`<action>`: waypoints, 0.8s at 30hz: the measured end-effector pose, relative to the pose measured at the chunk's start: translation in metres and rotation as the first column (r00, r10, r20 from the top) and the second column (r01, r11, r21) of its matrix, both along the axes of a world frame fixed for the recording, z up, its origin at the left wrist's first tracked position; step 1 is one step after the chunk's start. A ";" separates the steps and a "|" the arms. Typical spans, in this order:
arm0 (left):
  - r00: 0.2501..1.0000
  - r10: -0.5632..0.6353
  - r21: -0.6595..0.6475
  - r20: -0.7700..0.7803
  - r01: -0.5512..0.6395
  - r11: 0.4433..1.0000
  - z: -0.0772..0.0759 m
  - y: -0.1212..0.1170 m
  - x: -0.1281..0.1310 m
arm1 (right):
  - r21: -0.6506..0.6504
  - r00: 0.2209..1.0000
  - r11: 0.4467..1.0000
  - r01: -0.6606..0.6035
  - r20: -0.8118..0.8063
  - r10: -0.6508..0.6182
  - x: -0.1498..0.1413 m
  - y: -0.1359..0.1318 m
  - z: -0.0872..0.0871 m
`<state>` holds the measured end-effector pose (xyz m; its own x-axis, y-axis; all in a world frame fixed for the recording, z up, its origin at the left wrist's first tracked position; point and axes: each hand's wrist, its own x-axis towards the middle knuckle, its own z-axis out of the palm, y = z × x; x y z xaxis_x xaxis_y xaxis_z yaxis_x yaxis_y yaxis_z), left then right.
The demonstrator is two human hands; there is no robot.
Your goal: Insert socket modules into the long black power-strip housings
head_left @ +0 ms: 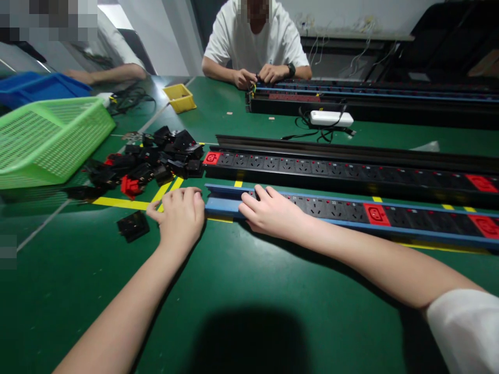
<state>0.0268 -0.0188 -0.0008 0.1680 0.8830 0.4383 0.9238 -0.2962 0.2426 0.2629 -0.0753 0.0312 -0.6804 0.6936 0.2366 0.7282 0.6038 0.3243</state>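
Observation:
A long blue-edged power strip [335, 210] with black sockets and red socket modules lies in front of me. My right hand [268, 210] grips it near its left part, with fingers bent over the black sockets and the near rail. My left hand [181, 215] is at the strip's bare left end, palm down, seemingly touching it. Its fingers are loosely bent and somewhat apart; nothing shows in them, though the underside is hidden. A loose black socket module [133, 226] lies left of this hand. Beyond it is a heap of black socket modules [156, 158], with a red socket module [130, 187] among them.
Behind my strip lies a black-edged power strip [304, 166]. A green basket [58, 137] and a blue bin [47, 85] stand left; a small yellow bin [180, 98] is farther back. Across the table, a person [257, 47] works at another strip [351, 106] near a white extension socket [331, 119].

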 end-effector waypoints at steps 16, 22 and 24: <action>0.979 0.166 -0.106 -0.117 -0.179 0.978 0.002 -0.005 0.001 | -0.023 1.000 1.000 0.004 0.016 -0.003 -0.001 0.001 0.000; 0.957 0.233 -0.232 -0.176 -0.270 0.935 0.011 -0.007 0.007 | -0.032 1.000 0.999 0.009 0.021 -0.008 -0.002 0.001 0.000; 0.957 0.235 -0.249 -0.172 -0.273 0.929 0.013 -0.006 0.008 | -0.024 1.000 1.000 0.008 0.021 -0.008 -0.002 0.001 0.000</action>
